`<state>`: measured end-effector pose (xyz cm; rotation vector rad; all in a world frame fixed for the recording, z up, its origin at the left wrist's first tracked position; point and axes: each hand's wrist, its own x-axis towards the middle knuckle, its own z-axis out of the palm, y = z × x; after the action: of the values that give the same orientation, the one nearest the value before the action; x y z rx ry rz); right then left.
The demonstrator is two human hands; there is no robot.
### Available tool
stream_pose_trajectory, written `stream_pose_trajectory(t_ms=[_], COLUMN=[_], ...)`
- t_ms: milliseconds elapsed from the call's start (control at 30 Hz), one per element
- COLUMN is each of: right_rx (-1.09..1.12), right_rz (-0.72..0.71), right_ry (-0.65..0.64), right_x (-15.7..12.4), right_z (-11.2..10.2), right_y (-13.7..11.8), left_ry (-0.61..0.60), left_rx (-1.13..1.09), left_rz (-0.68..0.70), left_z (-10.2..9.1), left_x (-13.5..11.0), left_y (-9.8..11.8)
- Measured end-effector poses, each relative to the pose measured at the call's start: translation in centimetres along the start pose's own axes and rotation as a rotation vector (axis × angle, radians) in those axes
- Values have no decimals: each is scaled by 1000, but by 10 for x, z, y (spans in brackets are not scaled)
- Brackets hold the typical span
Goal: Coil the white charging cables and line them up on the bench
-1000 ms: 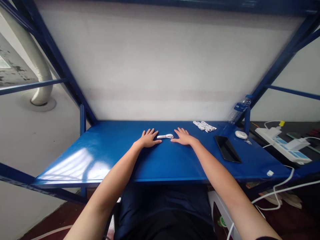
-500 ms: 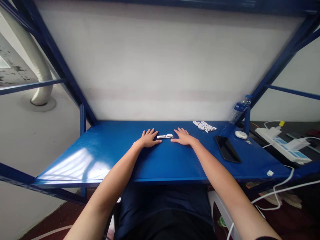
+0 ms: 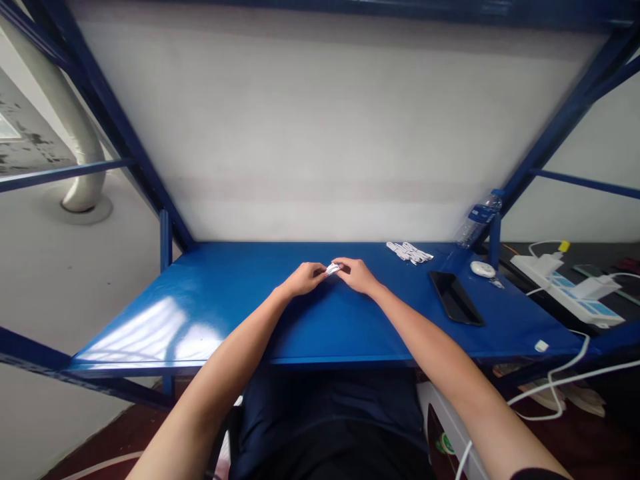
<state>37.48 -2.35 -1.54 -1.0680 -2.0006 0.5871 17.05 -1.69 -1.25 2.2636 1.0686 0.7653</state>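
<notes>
On the blue table (image 3: 210, 300), my left hand (image 3: 303, 279) and my right hand (image 3: 356, 275) meet at the middle, fingers curled. Between their fingertips they pinch a small coiled white cable (image 3: 333, 269), mostly hidden by the fingers. A bundle of several more white cables (image 3: 409, 252) lies farther back to the right, apart from both hands.
A black phone (image 3: 455, 298) lies flat right of my right arm. Behind it sit a white puck-shaped device (image 3: 483, 269) and a plastic water bottle (image 3: 477, 220) by the blue frame post. A white power strip (image 3: 567, 291) with plugs and cords is off the table's right side.
Both hands lay flat and spread on either side of the white cable. They have now closed in together and taken hold of it.
</notes>
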Motion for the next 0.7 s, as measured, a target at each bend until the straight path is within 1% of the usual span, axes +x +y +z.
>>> stream_pose_trajectory(t_ms=[67,133,233,333,433,600,700], right_rx=[150,323,542,637,581,403,299], right_rz=[56,150,272,284,263,256,209], right_ry=[75,97,27,-22,-9,46,50], right_x=[2,5,6,5,4,1,0], right_z=[2,5,10,12,12,16,18], right_y=[-1,-1,-2,-5,-9,-12,-14], left_ry=[-52,-69,25,96,110,160,105], left_rx=[-159,-355,-588,-680,-731,-803,-869], left_rz=[-42,-91,-120,-107,-139,-294,-394], left_z=[1,4,9,13,15,14,11], left_x=[1,3,4,4,5,5,4], left_y=[-1,-1,4,9,12,12,13])
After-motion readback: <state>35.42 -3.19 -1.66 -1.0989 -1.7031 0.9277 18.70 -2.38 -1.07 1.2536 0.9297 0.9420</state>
